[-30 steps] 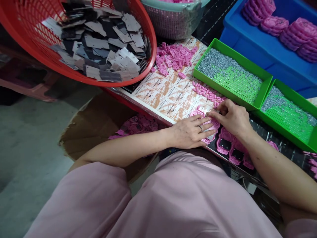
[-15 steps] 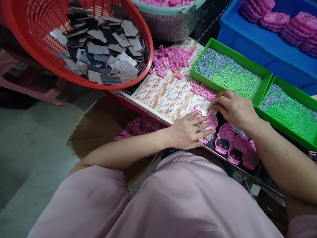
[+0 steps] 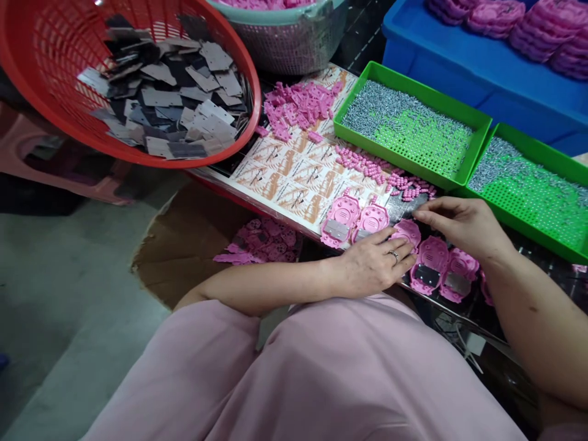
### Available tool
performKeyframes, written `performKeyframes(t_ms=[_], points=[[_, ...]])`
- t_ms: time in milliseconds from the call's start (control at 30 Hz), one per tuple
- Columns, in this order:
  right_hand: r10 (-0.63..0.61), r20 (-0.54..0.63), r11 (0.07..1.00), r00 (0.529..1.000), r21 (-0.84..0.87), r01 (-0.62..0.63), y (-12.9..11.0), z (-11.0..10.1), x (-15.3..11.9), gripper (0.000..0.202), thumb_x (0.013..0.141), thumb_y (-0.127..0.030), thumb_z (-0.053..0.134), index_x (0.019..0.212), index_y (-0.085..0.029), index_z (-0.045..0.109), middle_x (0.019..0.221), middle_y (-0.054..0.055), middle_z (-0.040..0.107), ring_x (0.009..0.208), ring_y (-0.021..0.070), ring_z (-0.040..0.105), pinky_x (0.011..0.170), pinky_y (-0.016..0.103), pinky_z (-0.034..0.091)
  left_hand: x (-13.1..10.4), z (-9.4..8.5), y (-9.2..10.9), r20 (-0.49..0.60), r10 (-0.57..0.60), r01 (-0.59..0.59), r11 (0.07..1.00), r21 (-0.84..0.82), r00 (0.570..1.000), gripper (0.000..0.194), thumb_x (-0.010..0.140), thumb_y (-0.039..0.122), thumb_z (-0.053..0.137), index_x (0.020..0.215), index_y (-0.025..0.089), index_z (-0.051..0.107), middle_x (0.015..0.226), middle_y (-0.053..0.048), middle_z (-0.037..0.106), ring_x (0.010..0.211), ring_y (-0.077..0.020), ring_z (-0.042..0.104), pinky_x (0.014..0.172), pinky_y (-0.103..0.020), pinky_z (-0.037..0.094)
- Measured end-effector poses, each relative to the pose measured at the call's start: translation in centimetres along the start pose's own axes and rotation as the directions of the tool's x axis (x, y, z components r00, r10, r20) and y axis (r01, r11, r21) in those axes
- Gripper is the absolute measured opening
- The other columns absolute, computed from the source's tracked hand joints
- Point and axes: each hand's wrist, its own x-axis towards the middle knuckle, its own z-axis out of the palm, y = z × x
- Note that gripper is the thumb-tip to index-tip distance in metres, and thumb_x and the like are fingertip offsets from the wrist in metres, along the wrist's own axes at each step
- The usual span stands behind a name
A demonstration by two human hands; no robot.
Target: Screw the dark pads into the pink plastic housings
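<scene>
A row of pink plastic casings lies along the table's front edge, several with a metal plate in the lower half. My left hand [image 3: 374, 264], a ring on one finger, rests palm down with its fingers stretched over a pink casing [image 3: 407, 231] in the row and partly covers the one beside it. Two casings [image 3: 340, 219] show to its left, and a casing with a dark plate [image 3: 429, 264] to its right. Just above the covered casing, my right hand [image 3: 466, 228] has thumb and forefinger pinched together. Whatever is between those fingertips is too small to make out.
Small pink pegs [image 3: 367, 166] lie scattered before two green trays [image 3: 413, 125] of screws. Behind are a pile of pink pieces [image 3: 298, 107], a blue bin [image 3: 459, 67] and a pale basket [image 3: 289, 37]. A red basket [image 3: 255, 110] of metal plates stands left, above a cardboard box [image 3: 160, 257].
Both hands have moved rightward along the row. My left hand has uncovered the two leftmost casings and lies over another one. My right hand has come away from the pegs towards that casing.
</scene>
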Motion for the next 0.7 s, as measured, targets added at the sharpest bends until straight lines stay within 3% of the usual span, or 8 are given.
performKeyframes(t_ms=[333,433,567,700], points=[[-0.172,0.107,0.944,0.979,-0.266,0.195,-0.2,1.7,1.6,0.014,0.078,-0.036,0.067,0.077,-0.022,0.072,0.080,0.001,0.071,0.070,0.0132,0.062,0.071,0.029,0.047,-0.4,-0.2,-0.3,0.025,0.023,-0.023,1.000,0.014,0.999,0.029,0.096,0.026,0.050,0.115,0.011,0.066,0.118,-0.012,0.068,0.111,-0.0217,0.063,0.100,-0.043,0.045],[-0.210,0.111,0.908,0.971,-0.346,0.236,-0.3,2.1,1.8,0.012,0.075,-0.032,0.071,0.077,-0.020,0.068,0.075,0.001,0.068,0.067,0.0126,0.060,0.067,0.027,0.046,-0.3,-0.3,-0.4,0.030,0.025,-0.025,0.999,0.020,0.999,0.029,0.097,0.027,0.050,0.115,0.011,0.066,0.118,-0.011,0.069,0.110,-0.0210,0.063,0.100,-0.042,0.045],[-0.173,0.048,0.921,0.984,-0.347,0.179,-0.3,1.9,1.6,0.031,0.070,-0.041,0.076,0.088,-0.019,0.065,0.065,-0.001,0.063,0.052,0.0100,0.050,0.053,0.026,0.040,-0.3,-0.5,-0.5,0.020,0.018,-0.018,1.000,-0.006,1.000,0.029,0.097,0.027,0.049,0.114,0.012,0.067,0.117,-0.010,0.069,0.109,-0.0202,0.064,0.099,-0.041,0.046],[-0.210,-0.042,0.929,0.977,-0.320,0.186,-0.7,0.8,1.7,0.030,0.080,-0.049,0.064,0.087,-0.021,0.070,0.076,0.003,0.069,0.062,0.0138,0.058,0.061,0.029,0.045,-0.4,-0.6,-0.7,0.026,0.012,-0.011,0.999,-0.051,1.000,0.029,0.097,0.025,0.047,0.114,0.012,0.066,0.118,-0.009,0.069,0.110,-0.0204,0.063,0.101,-0.044,0.045]])
